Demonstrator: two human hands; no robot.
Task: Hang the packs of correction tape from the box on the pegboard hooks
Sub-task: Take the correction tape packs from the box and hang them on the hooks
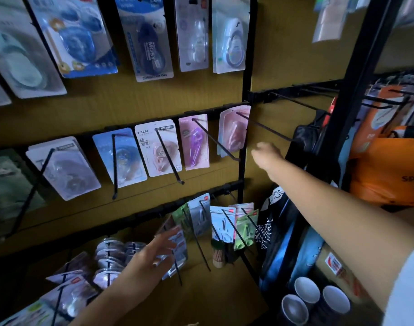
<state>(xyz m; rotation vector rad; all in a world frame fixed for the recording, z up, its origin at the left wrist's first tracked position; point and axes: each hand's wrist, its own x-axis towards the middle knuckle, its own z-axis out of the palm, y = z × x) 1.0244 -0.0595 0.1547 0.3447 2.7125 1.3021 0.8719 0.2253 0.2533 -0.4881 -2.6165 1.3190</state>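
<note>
Pegboard (283,55) filling most of the view, three rows of black hooks jutting outward with packs hung on them.

Left hand (152,252) at 6 o'clock, low on the board, fingers straight and spread, fingertips touching a clear pack (175,250) on a bottom-row hook; nothing gripped.

Right hand (266,156) just right of centre, at 3 o'clock from the pink pack (234,130), reaching toward the board beside the black upright (246,95). Blurred; fingers loosely bent, nothing visibly held, though cannot tell for certain. Hand close under the tip of the long hook (264,127) carrying the pink pack, apart from it.

Middle row, from 9 to 3 o'clock: grey pack (67,168), blue pack (121,156), white pack (157,147), purple pack (194,142), then the pink one at the row's right edge, against the upright. Each pack sitting at the back of its hook, long bare lengths of wire sticking forward.

Open room: bare board right of the upright, with empty hooks (297,102) at 2 o'clock. Bare brown card surface (213,290) at 5 o'clock below the bottom row.

Crowded edge at 3 to 5 o'clock: orange bag (387,168), dark bags, cups (307,290) near the right forearm.

Box not in view.
</note>
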